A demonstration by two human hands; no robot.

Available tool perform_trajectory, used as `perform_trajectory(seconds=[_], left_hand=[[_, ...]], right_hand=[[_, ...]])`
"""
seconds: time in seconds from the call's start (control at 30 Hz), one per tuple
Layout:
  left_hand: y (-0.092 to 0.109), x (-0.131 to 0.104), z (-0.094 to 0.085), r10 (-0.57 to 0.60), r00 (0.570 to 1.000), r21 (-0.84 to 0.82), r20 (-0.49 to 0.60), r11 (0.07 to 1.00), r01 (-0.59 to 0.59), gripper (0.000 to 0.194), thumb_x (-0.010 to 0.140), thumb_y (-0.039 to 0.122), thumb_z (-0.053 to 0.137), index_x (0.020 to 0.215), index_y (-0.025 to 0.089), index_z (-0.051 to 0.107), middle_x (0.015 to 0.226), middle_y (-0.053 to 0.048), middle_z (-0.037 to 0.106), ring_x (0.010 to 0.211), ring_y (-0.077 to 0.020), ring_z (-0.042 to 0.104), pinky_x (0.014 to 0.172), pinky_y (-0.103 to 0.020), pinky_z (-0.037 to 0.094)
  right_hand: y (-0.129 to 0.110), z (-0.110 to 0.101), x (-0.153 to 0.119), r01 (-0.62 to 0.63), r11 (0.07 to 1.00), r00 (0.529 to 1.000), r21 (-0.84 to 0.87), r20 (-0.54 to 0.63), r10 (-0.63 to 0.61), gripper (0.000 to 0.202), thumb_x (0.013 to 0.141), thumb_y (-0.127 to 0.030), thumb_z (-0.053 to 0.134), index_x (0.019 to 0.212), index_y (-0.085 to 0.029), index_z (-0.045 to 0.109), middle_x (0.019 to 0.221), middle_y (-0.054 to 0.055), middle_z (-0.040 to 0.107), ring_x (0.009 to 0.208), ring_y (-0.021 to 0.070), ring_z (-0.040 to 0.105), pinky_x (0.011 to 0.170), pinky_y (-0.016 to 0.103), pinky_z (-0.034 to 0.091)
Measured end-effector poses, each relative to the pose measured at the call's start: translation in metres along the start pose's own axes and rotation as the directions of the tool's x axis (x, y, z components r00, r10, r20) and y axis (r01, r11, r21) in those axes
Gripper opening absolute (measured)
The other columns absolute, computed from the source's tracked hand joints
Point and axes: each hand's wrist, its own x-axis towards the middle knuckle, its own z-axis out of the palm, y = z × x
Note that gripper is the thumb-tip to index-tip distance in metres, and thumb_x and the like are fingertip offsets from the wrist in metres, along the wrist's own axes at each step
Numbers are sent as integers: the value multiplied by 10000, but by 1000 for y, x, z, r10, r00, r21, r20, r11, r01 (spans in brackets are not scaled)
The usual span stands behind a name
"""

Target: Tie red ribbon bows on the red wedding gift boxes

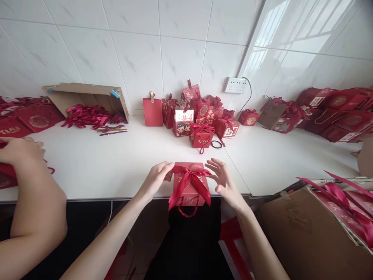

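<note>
A red gift box (189, 190) sits at the table's front edge right before me, its front reaching slightly past the edge. A dark red satin ribbon (190, 177) is tied in a bow over its top, tails hanging down the front, and a twisted cord handle (189, 214) droops below. At the box's left side, my left hand (159, 175) is closed, thumb and fingers pinching the bow's left loop. My right hand (223, 181) is open by the box's right side, fingers spread close to the right loop; whether a fingertip touches it, I cannot tell.
Several red gift boxes (201, 136) stand along the wall, beside a black ring (216, 144). A cardboard box (87, 89) of ribbons lies back left. More boxes are piled right (344, 112). A large carton (291, 221) stands at lower right. Another person's arm (37, 186) is at left.
</note>
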Motion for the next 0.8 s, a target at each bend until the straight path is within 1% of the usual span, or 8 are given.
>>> perform_trajectory(seconds=[0.07, 0.1, 0.2, 0.27, 0.33, 0.47, 0.63, 0.8], left_hand=[[1, 2, 3, 25, 1000, 16, -5, 1000, -24, 328, 760, 441, 540, 593, 171, 460, 580, 33, 454, 582, -109, 435, 594, -243, 351], [0, 2, 5, 36, 999, 12, -13, 999, -36, 305, 748, 417, 561, 598, 169, 469, 574, 37, 453, 579, -105, 432, 592, -239, 345], [-6, 4, 13, 59, 997, -58, -51, 996, -62, 267, 724, 372, 577, 595, 165, 470, 549, 43, 443, 548, -94, 403, 565, -231, 317], [-15, 3, 19, 60, 995, -137, -82, 988, -70, 290, 731, 386, 552, 578, 171, 434, 526, 50, 409, 521, -88, 363, 538, -231, 289], [-25, 2, 25, 39, 992, -206, -123, 977, -64, 323, 751, 421, 513, 573, 181, 390, 521, 53, 372, 511, -87, 333, 521, -235, 267], [-41, -2, 34, 49, 971, -175, -235, 980, -92, 347, 793, 449, 447, 581, 189, 359, 528, 54, 340, 518, -91, 301, 504, -241, 241], [-44, -6, 40, 49, 957, -164, -285, 981, -99, 322, 803, 391, 438, 571, 194, 332, 528, 59, 314, 527, -90, 281, 501, -245, 230], [-42, -7, 42, 53, 960, -145, -276, 985, -96, 329, 821, 377, 419, 563, 192, 331, 524, 58, 304, 526, -90, 273, 500, -249, 218]], right_hand=[[-2, 4, -3, 28, 998, 994, -62, 110, -21, 975, 556, -662, 695, 1339, -315, 228, 1443, 116, 251, 1345, 278, 253, 1046, 445, 321], [-4, 7, -4, 30, 994, 989, -103, 147, -14, 1019, 559, -623, 723, 1364, -311, 182, 1464, 122, 208, 1359, 281, 224, 1063, 456, 296], [-7, 13, -7, -26, 981, 976, -192, 208, 67, 1011, 639, -489, 740, 1396, -294, 100, 1470, 141, 185, 1329, 288, 295, 1049, 471, 322], [-5, 15, -9, -86, 975, 970, -207, 206, 130, 960, 690, -444, 712, 1399, -294, 83, 1457, 147, 224, 1282, 287, 377, 1008, 462, 382], [2, 14, -11, -114, 973, 972, -199, 181, 151, 944, 698, -444, 699, 1402, -286, 90, 1436, 154, 275, 1248, 297, 423, 964, 447, 433], [20, 15, -12, -86, 976, 987, -201, 118, 111, 952, 673, -499, 695, 1406, -273, 130, 1407, 150, 348, 1212, 313, 468, 894, 395, 500], [38, 12, -13, -50, 978, 995, -202, 74, 67, 951, 687, -582, 640, 1424, -255, 135, 1404, 130, 384, 1213, 292, 478, 895, 317, 507], [55, 0, -11, 68, 944, 992, -323, 127, -28, 940, 694, -488, 676, 1431, -248, 143, 1377, 119, 428, 1159, 283, 531, 839, 272, 533]])
